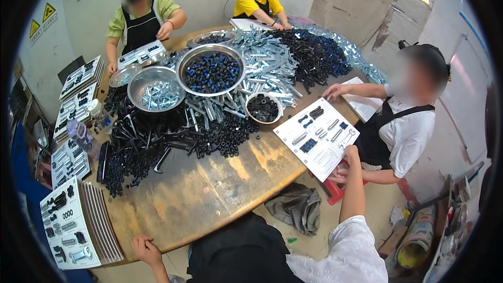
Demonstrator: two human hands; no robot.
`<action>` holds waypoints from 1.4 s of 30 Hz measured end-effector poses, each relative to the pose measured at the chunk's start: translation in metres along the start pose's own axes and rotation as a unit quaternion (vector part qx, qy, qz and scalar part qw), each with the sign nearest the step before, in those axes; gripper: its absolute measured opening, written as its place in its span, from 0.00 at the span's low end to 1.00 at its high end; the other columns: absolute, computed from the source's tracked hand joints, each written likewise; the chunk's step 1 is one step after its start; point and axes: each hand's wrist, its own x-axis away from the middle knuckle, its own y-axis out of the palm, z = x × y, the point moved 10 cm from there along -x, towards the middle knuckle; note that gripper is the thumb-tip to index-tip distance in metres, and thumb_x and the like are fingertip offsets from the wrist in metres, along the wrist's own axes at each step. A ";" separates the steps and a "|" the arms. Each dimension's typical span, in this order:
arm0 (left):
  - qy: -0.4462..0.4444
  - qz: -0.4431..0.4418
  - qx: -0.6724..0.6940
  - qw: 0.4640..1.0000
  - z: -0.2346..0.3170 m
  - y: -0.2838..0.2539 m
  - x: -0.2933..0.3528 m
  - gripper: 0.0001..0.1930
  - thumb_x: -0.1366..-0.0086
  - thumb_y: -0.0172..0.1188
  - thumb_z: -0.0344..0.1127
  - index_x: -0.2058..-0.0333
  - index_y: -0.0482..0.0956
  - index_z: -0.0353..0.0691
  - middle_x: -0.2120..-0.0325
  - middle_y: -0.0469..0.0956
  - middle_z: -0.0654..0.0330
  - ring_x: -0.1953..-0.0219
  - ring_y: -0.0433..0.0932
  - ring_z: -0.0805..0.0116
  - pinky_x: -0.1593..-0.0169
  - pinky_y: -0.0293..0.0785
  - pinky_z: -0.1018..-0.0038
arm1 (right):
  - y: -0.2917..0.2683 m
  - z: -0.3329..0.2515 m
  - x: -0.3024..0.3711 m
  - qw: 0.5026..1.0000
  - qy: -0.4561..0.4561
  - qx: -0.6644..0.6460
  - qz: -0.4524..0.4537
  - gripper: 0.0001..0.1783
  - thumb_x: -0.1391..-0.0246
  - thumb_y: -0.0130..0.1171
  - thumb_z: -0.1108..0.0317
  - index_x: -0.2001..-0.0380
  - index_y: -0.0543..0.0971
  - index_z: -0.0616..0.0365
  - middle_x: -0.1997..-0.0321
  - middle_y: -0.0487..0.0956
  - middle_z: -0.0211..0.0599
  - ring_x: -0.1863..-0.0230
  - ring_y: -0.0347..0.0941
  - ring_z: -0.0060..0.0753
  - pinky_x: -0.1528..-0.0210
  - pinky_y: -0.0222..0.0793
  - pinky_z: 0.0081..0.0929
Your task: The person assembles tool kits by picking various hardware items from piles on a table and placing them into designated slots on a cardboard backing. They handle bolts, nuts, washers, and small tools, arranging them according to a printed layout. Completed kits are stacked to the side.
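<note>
My right hand (pixel 352 154) is stretched out to the right, its fingers closed at the edge of a white card (pixel 320 163) that carries bolts, sleeves and a wrench (pixel 346 138). The card lies tilted over the table's right edge. A co-worker's hand (pixel 339 173) is just below that card, close to my fingers. At the front left, my left hand (pixel 145 249) rests on the table edge with its fingers apart and nothing in them. Beside it stands a stack of similar hardware cards (pixel 78 225).
On the table (pixel 209 194) sit metal bowls of blue-black fasteners (pixel 210 71) and silver parts (pixel 156 89), a small white bowl of black nuts (pixel 263 109), and heaps of loose hardware. Several co-workers sit around it. Grey cloth (pixel 296 209) lies below the table edge.
</note>
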 end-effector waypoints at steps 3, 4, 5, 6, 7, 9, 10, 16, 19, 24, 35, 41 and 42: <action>0.012 -0.003 0.019 1.000 -0.004 0.012 -0.001 0.07 0.47 0.53 0.18 0.78 0.75 0.38 0.73 0.73 0.55 0.66 0.75 0.55 0.63 0.71 0.64 | -0.013 -0.004 0.023 0.995 -0.039 -0.089 -0.016 0.22 0.39 0.47 0.76 0.42 0.73 0.61 0.54 0.81 0.45 0.55 0.81 0.40 0.55 0.80 0.41; 0.011 0.000 0.008 1.000 -0.005 0.008 0.000 0.07 0.47 0.53 0.18 0.78 0.75 0.38 0.73 0.73 0.56 0.66 0.75 0.55 0.62 0.71 0.64 | -0.001 -0.003 0.034 0.991 -0.037 -0.126 -0.029 0.24 0.40 0.48 0.79 0.40 0.71 0.60 0.53 0.81 0.45 0.55 0.81 0.40 0.56 0.80 0.38; 0.011 0.000 0.005 1.000 -0.003 0.007 -0.002 0.07 0.47 0.53 0.18 0.78 0.75 0.38 0.73 0.73 0.56 0.66 0.75 0.55 0.62 0.71 0.64 | 0.002 -0.007 0.046 0.985 -0.037 -0.164 -0.034 0.27 0.41 0.48 0.81 0.37 0.68 0.58 0.53 0.81 0.44 0.56 0.81 0.40 0.58 0.80 0.36; 0.012 0.001 0.006 1.000 0.000 0.008 -0.001 0.07 0.47 0.53 0.18 0.78 0.75 0.38 0.73 0.73 0.56 0.66 0.75 0.55 0.62 0.71 0.64 | 0.001 -0.010 0.053 0.978 -0.040 -0.203 -0.035 0.30 0.41 0.49 0.84 0.35 0.66 0.57 0.53 0.81 0.43 0.56 0.80 0.40 0.59 0.81 0.34; 0.009 -0.001 0.004 1.000 0.000 0.007 -0.001 0.07 0.46 0.53 0.18 0.77 0.75 0.38 0.73 0.73 0.56 0.66 0.75 0.55 0.62 0.71 0.64 | 0.004 -0.012 0.057 0.979 -0.040 -0.198 -0.037 0.35 0.41 0.48 0.87 0.31 0.61 0.54 0.52 0.80 0.42 0.58 0.80 0.38 0.62 0.81 0.29; 0.001 -0.013 0.027 1.000 -0.003 0.020 -0.001 0.07 0.46 0.53 0.18 0.77 0.75 0.38 0.73 0.73 0.56 0.66 0.75 0.55 0.62 0.71 0.65 | -0.032 -0.013 0.042 0.981 -0.084 -0.167 -0.056 0.37 0.42 0.48 0.88 0.30 0.58 0.56 0.44 0.77 0.46 0.50 0.79 0.43 0.52 0.82 0.40; 0.000 -0.019 0.023 1.000 -0.004 0.020 -0.001 0.07 0.46 0.53 0.18 0.77 0.75 0.38 0.73 0.74 0.56 0.65 0.75 0.55 0.61 0.71 0.65 | -0.023 -0.014 0.043 0.979 -0.088 -0.173 -0.065 0.37 0.42 0.48 0.88 0.30 0.59 0.56 0.44 0.77 0.47 0.49 0.79 0.43 0.53 0.82 0.40; 0.029 -0.022 0.141 0.989 0.041 0.019 -0.006 0.08 0.44 0.52 0.18 0.71 0.78 0.37 0.71 0.76 0.55 0.65 0.77 0.55 0.61 0.72 0.66 | -0.010 -0.010 0.083 0.984 -0.074 -0.148 -0.063 0.39 0.40 0.45 0.87 0.26 0.55 0.52 0.45 0.78 0.46 0.54 0.82 0.39 0.57 0.83 0.34; 0.091 -0.107 0.224 0.964 0.113 0.042 0.007 0.09 0.42 0.53 0.20 0.66 0.80 0.38 0.68 0.78 0.54 0.68 0.78 0.55 0.63 0.74 0.67 | -0.001 -0.001 0.117 0.978 -0.077 -0.183 -0.066 0.39 0.41 0.44 0.87 0.27 0.56 0.53 0.46 0.79 0.43 0.57 0.81 0.33 0.62 0.81 0.28; 0.093 -0.529 0.347 0.769 0.248 0.107 0.057 0.14 0.31 0.56 0.32 0.49 0.80 0.40 0.66 0.83 0.56 0.65 0.83 0.61 0.60 0.78 0.70 | 0.024 0.005 0.199 0.975 -0.070 -0.207 -0.049 0.39 0.39 0.46 0.84 0.27 0.53 0.52 0.52 0.79 0.38 0.66 0.76 0.24 0.72 0.73 0.18; -0.180 -0.756 0.474 0.414 0.264 0.215 0.195 0.18 0.21 0.45 0.44 0.48 0.76 0.37 0.61 0.82 0.59 0.68 0.80 0.76 0.63 0.78 0.81 | 0.082 0.048 0.334 0.975 -0.065 -0.205 -0.057 0.43 0.36 0.46 0.83 0.24 0.44 0.45 0.42 0.74 0.42 0.55 0.77 0.27 0.63 0.77 0.22; -0.194 -0.679 0.457 0.541 0.230 0.186 0.160 0.17 0.27 0.55 0.38 0.73 0.81 0.34 0.80 0.79 0.65 0.77 0.77 0.78 0.70 0.72 0.81 | 0.104 0.062 0.391 0.971 -0.057 -0.222 -0.071 0.45 0.35 0.45 0.82 0.23 0.37 0.45 0.37 0.70 0.47 0.46 0.75 0.35 0.55 0.79 0.30; -0.192 -0.674 0.444 0.558 0.222 0.182 0.158 0.17 0.28 0.56 0.37 0.74 0.81 0.33 0.80 0.79 0.65 0.78 0.76 0.78 0.71 0.71 0.81 | 0.109 0.064 0.396 0.972 -0.055 -0.215 -0.075 0.45 0.35 0.45 0.82 0.24 0.37 0.46 0.37 0.70 0.47 0.46 0.75 0.36 0.54 0.79 0.31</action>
